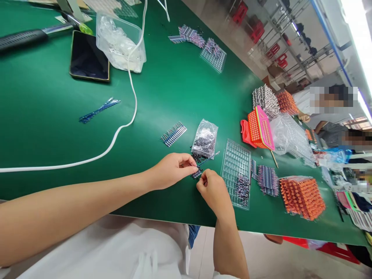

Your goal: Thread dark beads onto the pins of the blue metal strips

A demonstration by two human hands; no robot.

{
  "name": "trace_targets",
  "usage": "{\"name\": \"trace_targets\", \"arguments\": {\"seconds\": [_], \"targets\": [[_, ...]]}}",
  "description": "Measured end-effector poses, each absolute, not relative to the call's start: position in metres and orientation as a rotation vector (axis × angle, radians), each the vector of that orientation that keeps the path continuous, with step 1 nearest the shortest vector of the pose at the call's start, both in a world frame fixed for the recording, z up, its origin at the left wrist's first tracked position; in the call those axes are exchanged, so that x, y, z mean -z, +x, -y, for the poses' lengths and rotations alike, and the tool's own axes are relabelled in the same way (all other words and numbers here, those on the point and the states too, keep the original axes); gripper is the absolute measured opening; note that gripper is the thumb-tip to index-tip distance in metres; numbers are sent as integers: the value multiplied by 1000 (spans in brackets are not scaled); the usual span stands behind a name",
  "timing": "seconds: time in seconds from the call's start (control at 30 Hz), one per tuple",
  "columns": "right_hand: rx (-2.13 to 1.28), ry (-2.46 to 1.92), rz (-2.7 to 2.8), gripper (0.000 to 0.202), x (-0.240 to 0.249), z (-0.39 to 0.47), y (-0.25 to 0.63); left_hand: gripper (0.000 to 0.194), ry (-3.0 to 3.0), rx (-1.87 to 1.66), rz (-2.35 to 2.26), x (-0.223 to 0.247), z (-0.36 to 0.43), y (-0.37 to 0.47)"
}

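Note:
My left hand (pixel 176 170) is closed, with thumb and fingers around a thin bluish strip (pixel 211 156) that sticks out to the right. Just beyond its fingertips, a short row of small dark parts (pixel 196 174) shows between the two hands. My right hand (pixel 214 190) is pinched close by; whatever its fingers hold is too small to make out. Loose black pieces (pixel 197 157) spill at the mouth of a clear plastic bag (pixel 205 135) behind the hands. Right of my right hand lies a clear compartment tray (pixel 235 162) with a pile of small dark parts (pixel 242 188) in it.
A row of pin-like parts (pixel 173 134) and blue strips (pixel 99 110) lie leftward. A white cable (pixel 134 100) crosses the table near a phone (pixel 89 57) and plastic tub (pixel 139 50). Rightward stand an orange basket (pixel 258 126) and orange stacks (pixel 302 197). Other people sit beyond.

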State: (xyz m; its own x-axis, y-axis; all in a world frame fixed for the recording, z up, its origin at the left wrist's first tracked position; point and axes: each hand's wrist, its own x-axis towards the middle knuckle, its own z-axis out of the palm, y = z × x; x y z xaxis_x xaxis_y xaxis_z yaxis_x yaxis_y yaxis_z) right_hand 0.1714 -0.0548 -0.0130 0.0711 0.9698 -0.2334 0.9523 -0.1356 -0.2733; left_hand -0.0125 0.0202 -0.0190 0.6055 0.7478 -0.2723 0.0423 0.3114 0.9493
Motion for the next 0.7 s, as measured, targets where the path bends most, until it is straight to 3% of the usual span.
{"name": "trace_targets", "arguments": {"seconds": [0.37,0.7], "targets": [[-356,-2242,2172,11,18,57,170,20,1174,-560,-810,16,-20,-12],[-571,-2002,1853,8,28,85,181,19,1196,-559,-827,14,-20,-13]]}}
